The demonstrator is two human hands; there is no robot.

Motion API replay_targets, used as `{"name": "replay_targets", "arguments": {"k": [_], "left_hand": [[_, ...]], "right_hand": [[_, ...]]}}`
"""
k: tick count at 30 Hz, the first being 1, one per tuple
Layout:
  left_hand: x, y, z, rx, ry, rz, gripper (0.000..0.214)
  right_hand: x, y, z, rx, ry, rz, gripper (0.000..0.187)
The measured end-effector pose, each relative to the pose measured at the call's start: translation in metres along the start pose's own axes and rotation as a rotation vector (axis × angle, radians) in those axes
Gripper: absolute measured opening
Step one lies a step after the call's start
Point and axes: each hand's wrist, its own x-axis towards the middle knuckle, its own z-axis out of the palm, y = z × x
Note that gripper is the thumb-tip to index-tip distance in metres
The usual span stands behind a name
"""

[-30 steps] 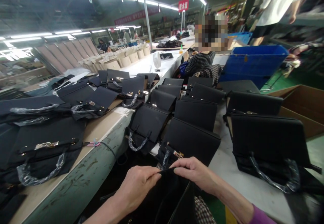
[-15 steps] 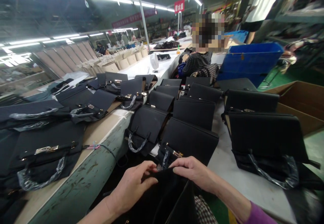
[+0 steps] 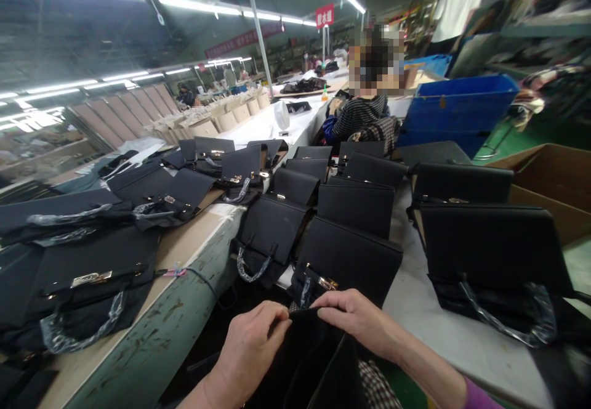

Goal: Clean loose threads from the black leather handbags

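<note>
A black handbag (image 3: 318, 360) hangs low in front of me, its edge raised between my two hands. My left hand (image 3: 253, 341) pinches that edge on the left with thumb and fingers closed. On the right, the thumb and fingers of my right hand (image 3: 353, 319) close on the same edge, a short gap away. Most of this bag is dark or cut off at the bottom. Just beyond my fingers lies another black handbag (image 3: 351, 255) with a gold clasp (image 3: 327, 283) and a plastic-wrapped handle.
Finished-looking black bags cover the left table (image 3: 203, 242) and the white right table (image 3: 425, 316). A blue bin (image 3: 457, 110) and a cardboard box (image 3: 549, 181) stand at the right. Ahead sits a person in a striped top (image 3: 362, 116).
My left hand has moved slightly right and its thumb has closed against the fingers at the bag's edge. My right hand keeps its pinch. The view has shifted a little.
</note>
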Motion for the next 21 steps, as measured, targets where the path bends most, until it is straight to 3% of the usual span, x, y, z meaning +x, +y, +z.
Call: {"name": "replay_targets", "arguments": {"k": [5,11,13,18,21], "left_hand": [[0.008,0.004,-0.001,0.167,-0.054,0.03,0.01],[0.007,-0.003,0.014,0.51,0.135,0.461,0.023],[0.005,-0.003,0.016,0.503,0.162,0.512,0.024],[0.006,-0.001,0.011,0.196,0.099,0.25,0.017],[0.005,-0.002,0.011,0.131,0.062,0.171,0.016]], "right_hand": [[-0.002,-0.003,0.0,-0.097,0.036,-0.021,0.024],[0.001,0.001,-0.003,-0.126,0.053,-0.042,0.025],[0.001,0.001,-0.004,-0.115,0.05,-0.047,0.026],[-0.001,0.001,-0.004,-0.111,0.056,-0.024,0.025],[-0.002,0.001,-0.004,-0.123,0.063,-0.025,0.023]]}}
